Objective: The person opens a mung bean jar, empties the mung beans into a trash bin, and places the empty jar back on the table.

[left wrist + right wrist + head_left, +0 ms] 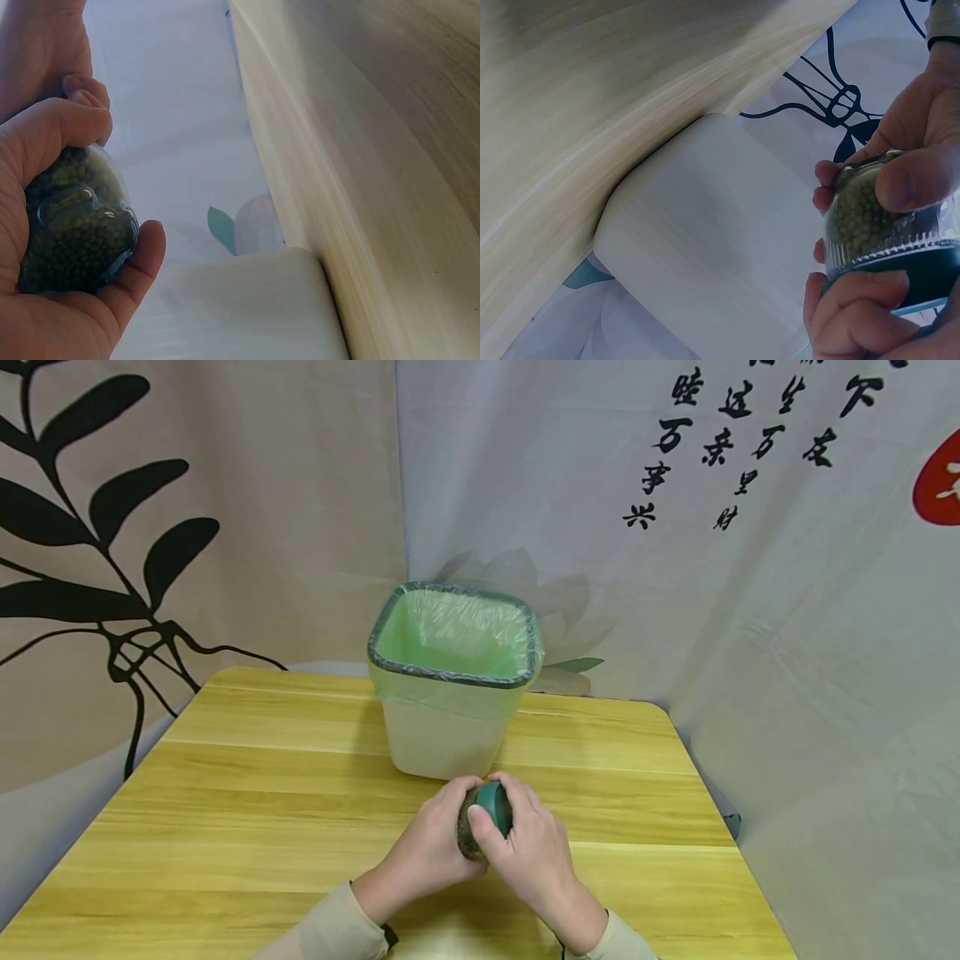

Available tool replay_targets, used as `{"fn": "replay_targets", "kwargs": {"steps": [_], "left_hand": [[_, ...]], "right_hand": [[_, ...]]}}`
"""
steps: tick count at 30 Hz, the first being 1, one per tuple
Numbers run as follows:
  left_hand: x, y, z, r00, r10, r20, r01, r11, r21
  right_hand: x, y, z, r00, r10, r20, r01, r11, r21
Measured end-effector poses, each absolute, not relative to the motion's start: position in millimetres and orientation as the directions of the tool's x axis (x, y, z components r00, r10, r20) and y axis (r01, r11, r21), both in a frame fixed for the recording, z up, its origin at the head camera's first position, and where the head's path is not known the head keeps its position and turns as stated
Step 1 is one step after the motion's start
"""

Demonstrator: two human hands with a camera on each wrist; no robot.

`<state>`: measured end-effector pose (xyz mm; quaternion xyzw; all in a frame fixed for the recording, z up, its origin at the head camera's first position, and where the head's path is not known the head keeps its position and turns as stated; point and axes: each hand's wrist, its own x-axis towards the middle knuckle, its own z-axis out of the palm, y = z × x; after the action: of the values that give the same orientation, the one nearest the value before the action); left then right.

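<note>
A small clear jar full of green beans, with a dark green lid, is held above the table between both hands. My left hand grips the jar's body, its thumb and fingers curled round the glass. Around the lid curl the fingers and thumb of my right hand. In the right wrist view the beans show through the glass and the lid still sits on the jar. Just beyond the hands stands a white bin, its rim covered by a light green liner bag.
The wooden table spreads out to both sides of the hands. Behind it hangs a pale backdrop cloth with a dark plant print on the left and black characters on the right.
</note>
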<state>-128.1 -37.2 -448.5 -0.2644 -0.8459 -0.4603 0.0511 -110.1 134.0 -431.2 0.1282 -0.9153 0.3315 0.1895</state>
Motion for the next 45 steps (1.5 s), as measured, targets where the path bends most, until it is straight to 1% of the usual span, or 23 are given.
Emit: {"fn": "replay_targets", "kwargs": {"steps": [15,22,27,34,42,45], "left_hand": [[-129.8,-37.9,-450.7,-0.852,0.411,0.324,0.494,0.427,0.757],[-131.1,-41.1,-449.2,-0.865,0.431,0.257,0.433,0.383,0.816],[-131.4,-41.6,-449.8,-0.867,0.432,0.248,0.425,0.382,0.821],[-130.6,-41.0,-449.9,-0.865,0.422,0.272,0.444,0.391,0.806],[-129.6,-40.4,-449.8,-0.857,0.416,0.304,0.477,0.418,0.773],[-129.4,-39.2,-450.7,-0.852,0.402,0.335,0.501,0.441,0.745]], "right_hand": [[-110.1,134.3,-432.5,-0.887,-0.112,0.448,-0.373,0.745,-0.552],[-108.8,134.0,-432.9,-0.867,-0.128,0.482,-0.403,0.748,-0.526],[-109.1,133.9,-433.8,-0.857,-0.139,0.496,-0.419,0.748,-0.514],[-110.0,134.9,-434.2,-0.865,-0.151,0.478,-0.415,0.750,-0.515],[-109.9,135.8,-430.6,-0.909,-0.143,0.392,-0.361,0.742,-0.565],[-110.1,135.7,-430.0,-0.916,-0.136,0.378,-0.347,0.743,-0.573]]}}
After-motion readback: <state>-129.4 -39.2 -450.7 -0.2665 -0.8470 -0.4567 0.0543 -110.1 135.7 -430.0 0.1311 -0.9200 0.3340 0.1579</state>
